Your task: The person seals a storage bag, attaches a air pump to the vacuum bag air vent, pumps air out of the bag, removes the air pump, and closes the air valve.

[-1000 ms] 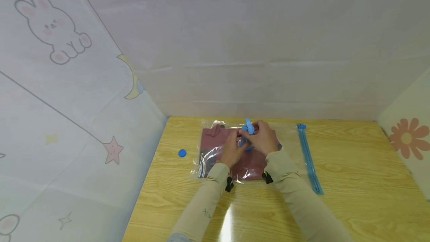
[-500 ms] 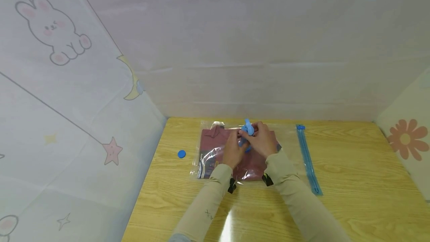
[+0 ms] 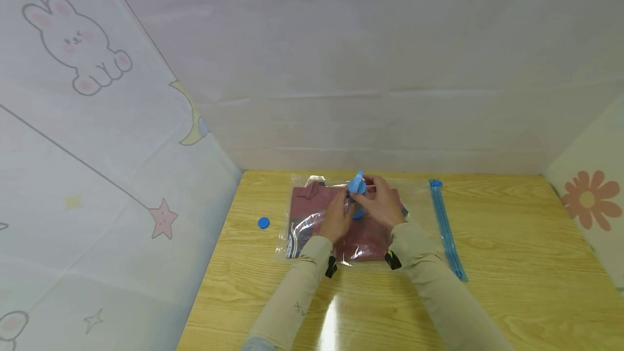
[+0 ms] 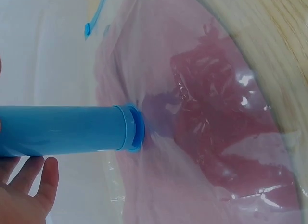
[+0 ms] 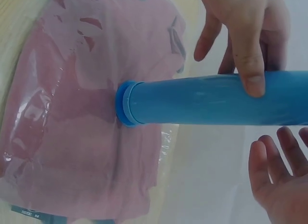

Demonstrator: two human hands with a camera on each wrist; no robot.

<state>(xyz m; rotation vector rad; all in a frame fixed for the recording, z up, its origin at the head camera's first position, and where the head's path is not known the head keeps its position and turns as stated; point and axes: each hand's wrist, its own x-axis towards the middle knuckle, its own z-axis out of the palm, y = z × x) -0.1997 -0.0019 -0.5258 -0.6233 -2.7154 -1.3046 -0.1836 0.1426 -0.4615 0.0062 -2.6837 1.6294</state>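
A blue hand pump stands upright on the valve of a clear vacuum storage bag. Inside the bag lies a folded maroon shirt. My left hand holds the pump's barrel, its thumb laid along the side in the right wrist view. Up at the pump's top, my right hand grips with the thumb in front and fingers behind; its lower fingers stand apart from the barrel. In the left wrist view, the pump's round foot sits against the bag, with the plastic wrinkled around it.
A round blue cap lies on the wooden table left of the bag. Along the bag's right end runs a blue zip seal with its slider at the far corner. A pale wall rises behind the table.
The light blue handle on the pump's top has turned and now shows a narrower side. The right fingers have shifted slightly around it; both arms stay nearly in place.
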